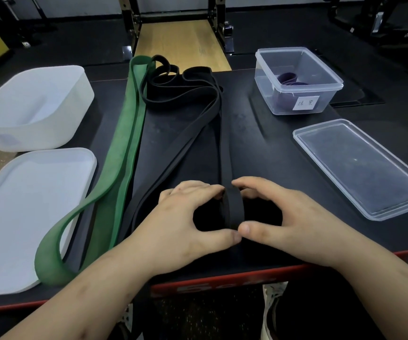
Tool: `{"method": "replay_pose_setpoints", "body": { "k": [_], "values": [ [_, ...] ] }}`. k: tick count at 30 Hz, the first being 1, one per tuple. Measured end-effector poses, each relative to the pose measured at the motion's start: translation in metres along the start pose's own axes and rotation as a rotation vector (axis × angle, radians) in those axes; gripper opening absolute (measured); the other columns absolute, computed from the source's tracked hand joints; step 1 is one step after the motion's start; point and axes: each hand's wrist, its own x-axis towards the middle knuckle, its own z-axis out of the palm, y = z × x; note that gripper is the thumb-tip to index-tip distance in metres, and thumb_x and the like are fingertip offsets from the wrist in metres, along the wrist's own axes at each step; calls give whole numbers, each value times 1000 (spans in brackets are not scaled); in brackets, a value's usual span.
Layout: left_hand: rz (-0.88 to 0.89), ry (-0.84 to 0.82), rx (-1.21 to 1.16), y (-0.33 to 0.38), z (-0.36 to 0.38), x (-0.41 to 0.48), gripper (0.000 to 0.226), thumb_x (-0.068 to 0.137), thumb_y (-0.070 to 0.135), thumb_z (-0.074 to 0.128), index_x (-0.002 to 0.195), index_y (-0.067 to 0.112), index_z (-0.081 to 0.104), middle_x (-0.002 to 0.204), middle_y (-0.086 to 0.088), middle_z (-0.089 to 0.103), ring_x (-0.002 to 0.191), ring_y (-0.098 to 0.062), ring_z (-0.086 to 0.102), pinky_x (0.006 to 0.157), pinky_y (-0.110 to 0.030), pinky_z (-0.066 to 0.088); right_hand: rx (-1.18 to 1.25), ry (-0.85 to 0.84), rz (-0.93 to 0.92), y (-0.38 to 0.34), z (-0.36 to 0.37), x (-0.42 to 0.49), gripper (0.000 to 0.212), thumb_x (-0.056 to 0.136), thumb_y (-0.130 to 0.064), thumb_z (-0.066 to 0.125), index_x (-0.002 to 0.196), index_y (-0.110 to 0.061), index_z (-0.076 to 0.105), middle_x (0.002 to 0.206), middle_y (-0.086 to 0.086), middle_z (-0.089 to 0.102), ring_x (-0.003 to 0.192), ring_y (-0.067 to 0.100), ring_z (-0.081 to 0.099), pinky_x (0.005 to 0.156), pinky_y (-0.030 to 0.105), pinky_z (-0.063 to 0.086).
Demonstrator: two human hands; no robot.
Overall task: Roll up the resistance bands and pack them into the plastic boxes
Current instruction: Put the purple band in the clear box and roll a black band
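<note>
My left hand (188, 217) and right hand (279, 217) both grasp the narrow black rubber resistance band (225, 148) at its coil (232, 208), near the middle of the front edge of the black table top with the red front trim (284, 143). On each hand the fingers curl over the far side of the coil and the thumb braces the near side, the two thumb tips touching. The coil stands on edge, and the unrolled length runs straight away from it toward the far edge. I judge the rolling to be at an early stage, since most of the band lies flat. To do this step well: roll away from the body, hold the tail under light tension, align each new turn with the one beneath so that the coil does not cone, and press evenly from both sides. Just left of the coil lie further black rubber loops (173, 92), bunched toward the far edge; take care not to catch them in the roll. Left of these lies the wide green rubber band (127, 133), its near loop resting over the frosted white plastic lid (14, 217) at the front left corner. Behind that lid stands the frosted white plastic tub (38, 133). At the far right corner stands the clear plastic box with a paper label (266, 77), holding purple bands (287, 77); its clear plastic lid (359, 165) lies near the right edge.
</note>
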Motion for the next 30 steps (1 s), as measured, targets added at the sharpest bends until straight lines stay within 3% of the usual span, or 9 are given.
{"method": "replay_pose_setpoints", "body": {
  "k": [4,8,11,14,18,20,24,27,30],
  "values": [
    [-27,-12,-7,0,-2,2,90,61,89,55,144,55,43,139,38,36,137,3,28,106,-20,29,-58,-44,-19,1,1,0,90,63,-77,72,140,-76,26,121,-59,40,142,-24,11,113,9,18],
    [51,-17,-31,6,-4,7,57,70,85,51,124,66,48,129,46,40,133,20,23,109,-19,24,-89,31,-64,-1,4,5,76,72,-60,82,126,-75,31,111,-57,39,116,-42,18,95,-9,16],
    [60,-6,-31,7,-4,8,55,76,82,48,127,61,50,130,47,39,133,20,24,110,-22,23,-58,79,-96,-2,4,9,65,72,-57,82,119,-71,40,115,-60,41,121,-38,24,97,-8,19],
    [77,-2,-4,3,-2,8,66,81,84,42,134,48,56,131,37,50,141,9,27,116,-30,23,-28,69,-91,2,2,12,68,68,-61,80,128,-62,49,117,-63,37,123,-41,14,100,-9,12],
    [104,-9,26,3,-1,5,81,78,91,34,132,38,63,132,32,52,143,4,27,116,-31,20,-33,33,-68,5,1,6,80,63,-74,77,136,-59,50,147,-38,34,131,-37,7,105,-4,13],
    [122,-12,22,4,-1,3,80,78,92,34,132,41,62,129,34,51,143,5,27,115,-28,19,-37,19,-76,4,1,3,74,61,-77,76,130,-63,52,148,-39,35,135,-34,8,108,0,15],
    [57,-22,-18,2,-1,0,83,71,93,45,144,56,40,131,47,40,138,11,24,111,-22,27,-9,12,-84,1,2,4,43,68,-68,79,101,-73,51,119,-62,34,124,-42,9,101,-8,10],
    [31,-47,-61,3,-5,-3,84,63,91,56,139,72,27,132,47,38,137,6,27,108,-22,31,-21,21,-61,-3,3,6,37,67,-78,69,90,-89,43,139,-43,36,130,-36,15,104,-3,18],
    [38,-69,-47,6,-7,-3,89,59,83,68,136,76,24,132,48,36,137,5,25,110,-24,31,15,22,-47,-1,4,8,30,70,-81,61,99,-79,54,145,-35,42,136,-26,25,115,13,27]
  ]
}}
